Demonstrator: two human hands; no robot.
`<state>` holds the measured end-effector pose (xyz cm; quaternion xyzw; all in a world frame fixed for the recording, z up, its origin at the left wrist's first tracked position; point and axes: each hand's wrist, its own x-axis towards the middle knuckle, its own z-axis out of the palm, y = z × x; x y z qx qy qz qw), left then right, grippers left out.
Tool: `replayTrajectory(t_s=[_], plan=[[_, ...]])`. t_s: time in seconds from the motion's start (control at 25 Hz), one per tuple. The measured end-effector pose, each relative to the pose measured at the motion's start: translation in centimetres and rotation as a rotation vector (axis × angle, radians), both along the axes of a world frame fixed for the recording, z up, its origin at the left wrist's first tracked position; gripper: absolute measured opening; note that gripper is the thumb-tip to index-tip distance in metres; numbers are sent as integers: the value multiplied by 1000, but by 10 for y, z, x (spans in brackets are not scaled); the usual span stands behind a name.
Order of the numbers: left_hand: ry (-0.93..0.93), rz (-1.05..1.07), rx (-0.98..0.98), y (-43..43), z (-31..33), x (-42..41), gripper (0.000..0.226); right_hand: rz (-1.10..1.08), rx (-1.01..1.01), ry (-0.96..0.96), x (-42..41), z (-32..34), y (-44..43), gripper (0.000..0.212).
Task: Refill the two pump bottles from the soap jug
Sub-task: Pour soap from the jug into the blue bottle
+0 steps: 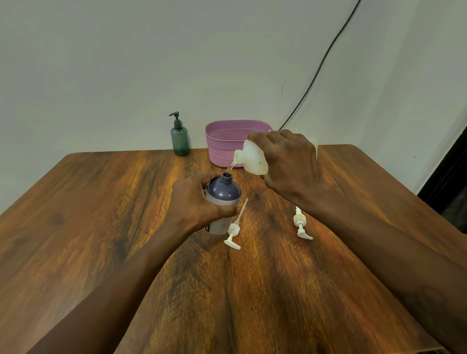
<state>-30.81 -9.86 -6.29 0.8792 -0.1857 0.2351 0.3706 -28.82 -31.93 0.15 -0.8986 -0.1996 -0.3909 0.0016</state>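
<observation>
My left hand (194, 203) grips an uncapped purple-grey pump bottle (224, 197) standing on the wooden table (93, 211). My right hand (290, 164) holds a white soap jug (251, 157) tilted leftward, its mouth just above the bottle's neck, and a thin clear stream runs from jug to opening. Two white pump heads lie on the table: one (235, 229) beside the bottle, the other (301, 224) under my right wrist. A green pump bottle (180, 137) with its pump on stands at the table's far edge.
A pink woven basket (219, 142) sits at the back of the table, partly behind the jug. A black cable (326, 53) runs down the wall behind it.
</observation>
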Motion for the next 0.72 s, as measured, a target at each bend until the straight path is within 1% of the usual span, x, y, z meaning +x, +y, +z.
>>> replayTrajectory(t_s=[0.72], plan=[[17, 13, 5, -1, 1, 0, 78, 9, -6, -6, -1, 1, 0, 71]])
